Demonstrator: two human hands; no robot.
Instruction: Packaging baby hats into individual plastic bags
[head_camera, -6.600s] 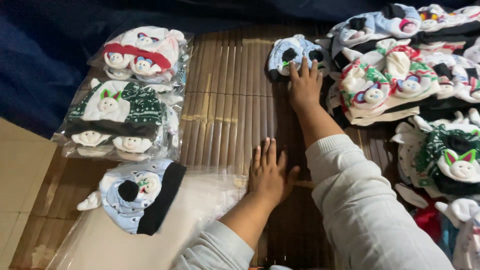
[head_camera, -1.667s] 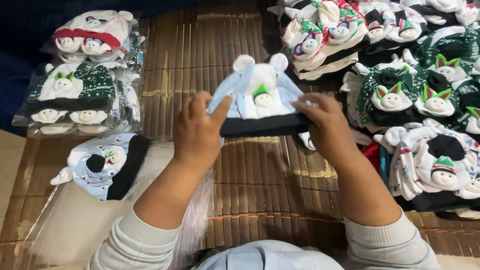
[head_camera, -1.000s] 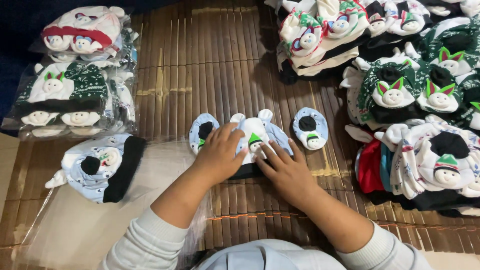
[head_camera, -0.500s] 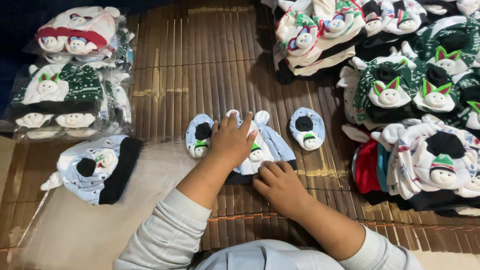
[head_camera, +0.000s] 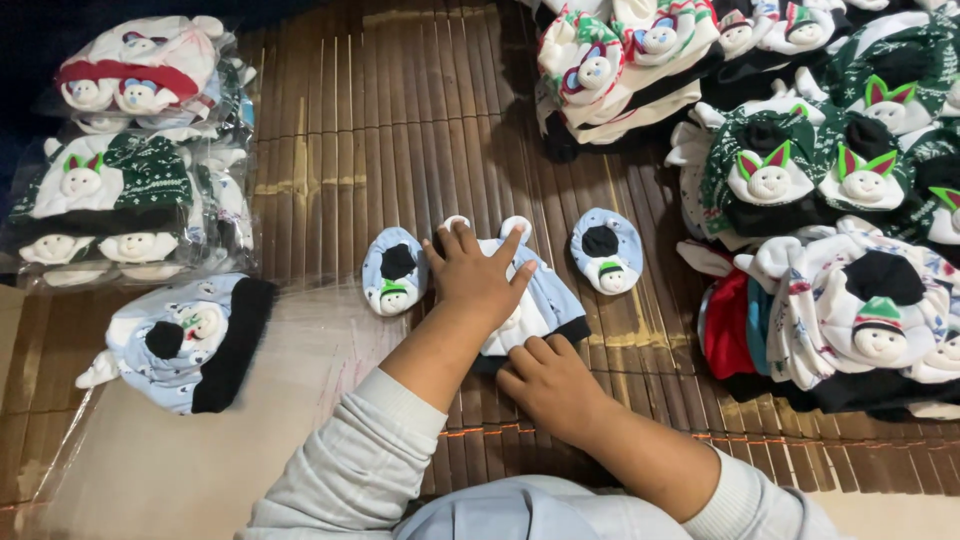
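A light blue baby cap (head_camera: 545, 300) with white ears and a black brim lies flat on the brown slatted mat (head_camera: 330, 150). My left hand (head_camera: 475, 275) rests spread on top of it, fingers apart. My right hand (head_camera: 548, 385) touches the cap's black brim at its near edge, fingers curled. A small blue bootie (head_camera: 393, 270) lies just left of the cap and a matching bootie (head_camera: 606, 250) lies just right of it.
Bagged cap sets (head_camera: 125, 170) are stacked at the left. Another blue cap (head_camera: 180, 340) lies on a clear plastic bag (head_camera: 130, 470) at the near left. Heaps of loose caps (head_camera: 800, 170) in green, white and red fill the right side.
The cap was picked up from the far pile, held up in both hands, then laid flat with the booties beside it. In the last second my right hand slid down to the brim.
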